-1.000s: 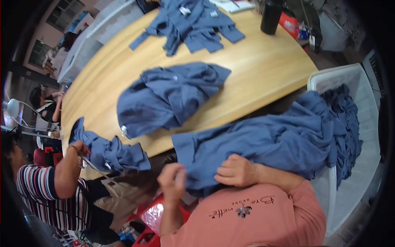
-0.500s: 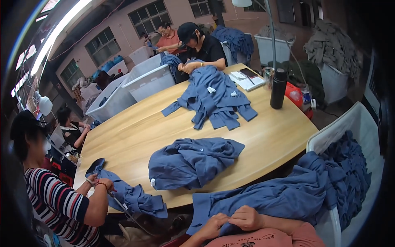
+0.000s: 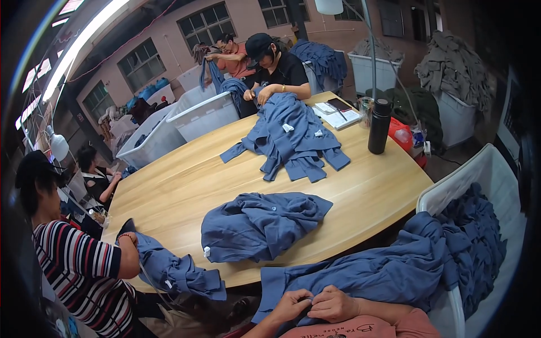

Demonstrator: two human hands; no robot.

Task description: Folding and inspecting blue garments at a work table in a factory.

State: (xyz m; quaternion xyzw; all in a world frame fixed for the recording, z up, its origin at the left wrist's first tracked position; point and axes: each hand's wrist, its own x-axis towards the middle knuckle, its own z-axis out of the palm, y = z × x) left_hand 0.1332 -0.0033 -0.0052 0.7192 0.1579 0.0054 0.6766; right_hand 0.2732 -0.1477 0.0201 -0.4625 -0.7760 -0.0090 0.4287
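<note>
Round wooden table (image 3: 186, 180): more of it and the far workers in view than a second ago, the wearer's head having lifted; the work itself sits low at the frame's edge
Blue garment (image 3: 372, 273): draped from white bin (image 3: 484, 169) across the lap, unchanged in lie
Left hand (image 3: 290, 305), right hand (image 3: 333, 304): brought together, touching; both pinched shut on the garment's hem, seemingly — fingertips partly hidden

Pink wall (image 3: 242, 25) with windows (image 3: 205, 23) behind wooden table (image 3: 186, 180).
</note>
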